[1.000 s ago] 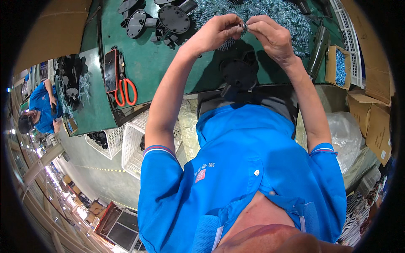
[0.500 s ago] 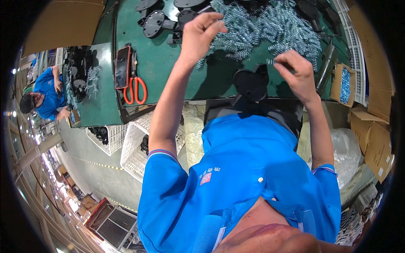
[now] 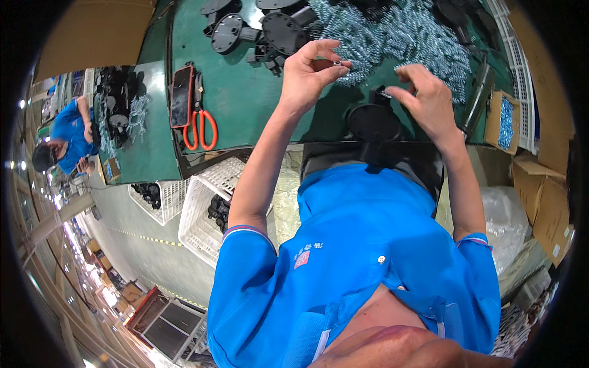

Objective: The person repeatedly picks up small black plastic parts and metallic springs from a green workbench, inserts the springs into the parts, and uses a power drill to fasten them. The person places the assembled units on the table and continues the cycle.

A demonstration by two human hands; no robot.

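Observation:
A small shiny metal piece (image 3: 337,62) is pinched between the thumb and fingertips of my left hand (image 3: 310,76), raised over the near edge of a spring pile. My right hand (image 3: 428,101) has thumb and forefinger apart. Its thumb tip is at the upper end of a black plastic part (image 3: 373,122) with a round disc, at the table's near edge. A silvery glint shows there, too small to make out. The heap of metal springs (image 3: 353,43) lies just beyond both hands.
More black disc parts (image 3: 285,34) lie at the far left of the green table (image 3: 245,98). A phone (image 3: 181,97) and orange-handled scissors (image 3: 201,129) are left. A small box (image 3: 504,122) of blue-silver pieces stands right. White baskets (image 3: 199,211) sit below; a co-worker (image 3: 70,132) is far left.
My right hand has moved its thumb to the black part; the spring that was at its fingertips no longer shows there. My left hand has shifted right and down, a metal piece now visible in it.

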